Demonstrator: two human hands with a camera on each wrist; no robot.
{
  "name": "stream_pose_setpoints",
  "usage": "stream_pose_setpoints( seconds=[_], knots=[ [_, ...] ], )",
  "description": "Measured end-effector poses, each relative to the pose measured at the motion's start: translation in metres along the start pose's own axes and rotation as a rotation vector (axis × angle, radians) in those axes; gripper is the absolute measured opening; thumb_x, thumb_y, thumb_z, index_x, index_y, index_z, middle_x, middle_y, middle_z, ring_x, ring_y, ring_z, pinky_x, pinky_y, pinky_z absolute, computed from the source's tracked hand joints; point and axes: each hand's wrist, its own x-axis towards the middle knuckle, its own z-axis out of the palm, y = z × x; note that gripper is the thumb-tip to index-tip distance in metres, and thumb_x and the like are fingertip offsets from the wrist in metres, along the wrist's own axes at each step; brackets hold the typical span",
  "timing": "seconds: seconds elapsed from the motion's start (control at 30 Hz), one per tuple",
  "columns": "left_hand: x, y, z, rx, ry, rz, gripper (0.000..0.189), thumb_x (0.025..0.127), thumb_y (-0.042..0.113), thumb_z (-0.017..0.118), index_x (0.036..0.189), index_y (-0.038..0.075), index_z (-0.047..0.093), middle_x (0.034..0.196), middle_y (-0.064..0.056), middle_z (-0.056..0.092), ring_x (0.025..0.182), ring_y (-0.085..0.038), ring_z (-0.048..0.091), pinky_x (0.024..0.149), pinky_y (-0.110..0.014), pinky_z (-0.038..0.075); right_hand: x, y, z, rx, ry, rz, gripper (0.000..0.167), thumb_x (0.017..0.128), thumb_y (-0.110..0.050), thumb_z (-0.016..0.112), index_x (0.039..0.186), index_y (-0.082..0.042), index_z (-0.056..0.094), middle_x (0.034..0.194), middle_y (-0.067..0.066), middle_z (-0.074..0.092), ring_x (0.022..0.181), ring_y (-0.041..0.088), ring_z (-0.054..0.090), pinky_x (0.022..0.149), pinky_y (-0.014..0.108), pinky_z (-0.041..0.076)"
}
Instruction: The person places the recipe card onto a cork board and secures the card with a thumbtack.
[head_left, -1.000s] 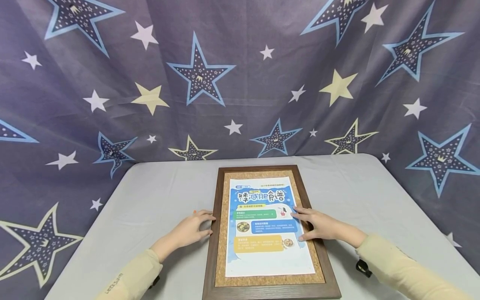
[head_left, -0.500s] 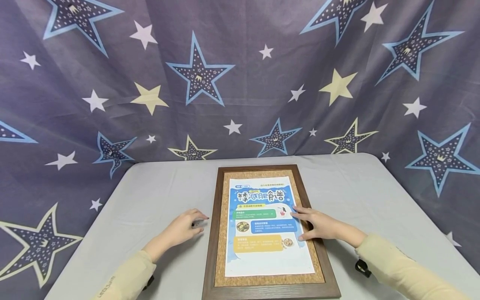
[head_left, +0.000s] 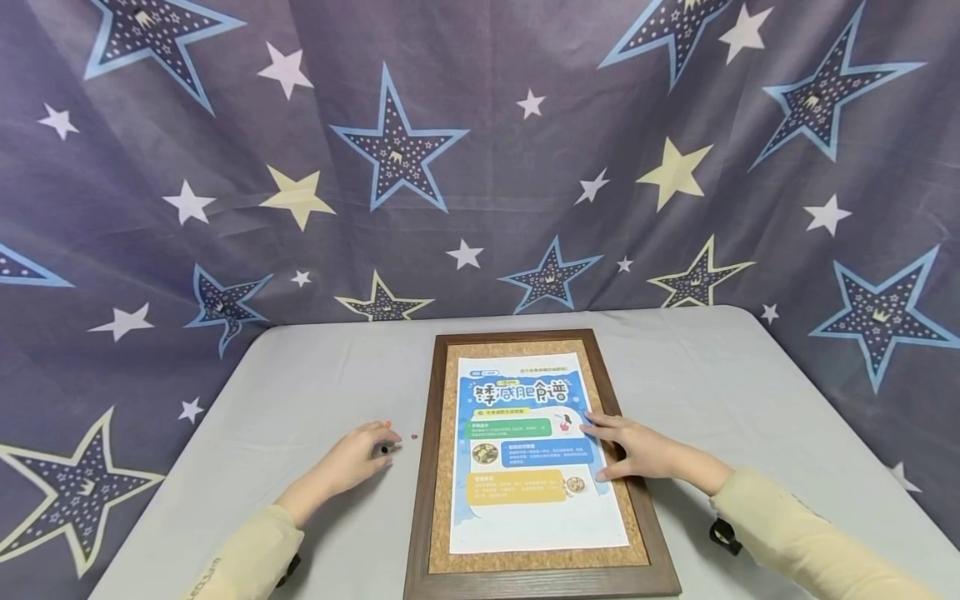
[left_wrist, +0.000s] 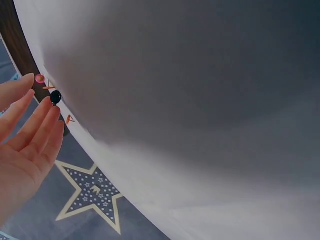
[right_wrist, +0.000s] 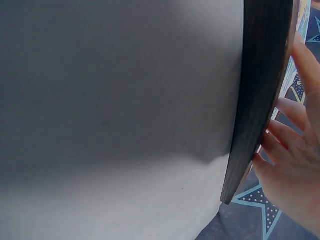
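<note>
My left hand (head_left: 357, 459) is low over the table beside the board, fingers fairly straight and thumb apart from them. Several pushpins lie by its fingertips: a black pushpin (left_wrist: 55, 97) in the gap between thumb and fingers, a red pushpin (head_left: 414, 436) nearer the board, and an orange pushpin (head_left: 387, 424) just past the fingers. My right hand (head_left: 637, 450) rests spread on the right side of the wood-framed corkboard (head_left: 442, 533), its fingertips on the edge of a printed poster (head_left: 540, 533). The poster lies flat on the cork, with a blue heading and coloured text bands.
The corkboard lies on a grey cloth-covered table (head_left: 322, 367), its near edge close to the bottom of the head view. A dark curtain with a star pattern (head_left: 480, 125) hangs behind the table. Cream sleeves (head_left: 795, 525) cover both forearms.
My left hand has moved left, away from the board's frame, and the red and black pushpins have come into view by its fingers. The right hand has stayed in place on the board.
</note>
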Motion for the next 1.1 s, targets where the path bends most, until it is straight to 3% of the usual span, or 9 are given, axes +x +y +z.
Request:
stream_pose_setpoints(
  seconds=[0.2, 0.8, 1.1],
  knots=[
    [-0.002, -0.005, -0.001, 0.014, 0.008, 0.029, 0.020, 0.075, 0.000, 0.065, 0.094, 0.002, 0.063, 0.091, -0.005, 0.060, 0.086, -0.022, 0.057, 0.077, -0.037, 0.048, 0.000, 0.001, 0.000, 0.001, -0.003, 0.003, 0.075, 0.076, -0.043, 0.064, 0.129, 0.004, 0.040, 0.138, 0.025, 0.028, 0.122, 0.043, 0.029, 0.093, 0.054, 0.032],
    [0.001, -0.012, 0.000, -0.007, 0.011, -0.031, 0.010, 0.077, 0.000, 0.063, 0.086, 0.002, 0.064, 0.079, 0.001, 0.054, 0.073, -0.012, 0.053, 0.065, -0.027, 0.047, -0.001, 0.000, 0.000, 0.010, 0.000, 0.000, 0.075, 0.076, -0.043, 0.063, 0.129, 0.005, 0.040, 0.138, 0.025, 0.027, 0.123, 0.043, 0.028, 0.093, 0.053, 0.032],
    [0.004, -0.017, 0.002, -0.002, 0.021, 0.007, 0.008, 0.075, -0.003, 0.062, 0.081, 0.003, 0.064, 0.074, 0.002, 0.052, 0.069, -0.010, 0.049, 0.060, -0.024, 0.044, -0.001, 0.000, 0.000, 0.020, 0.005, 0.004, 0.075, 0.076, -0.043, 0.064, 0.129, 0.005, 0.040, 0.138, 0.024, 0.028, 0.123, 0.043, 0.028, 0.094, 0.054, 0.031]
  ],
)
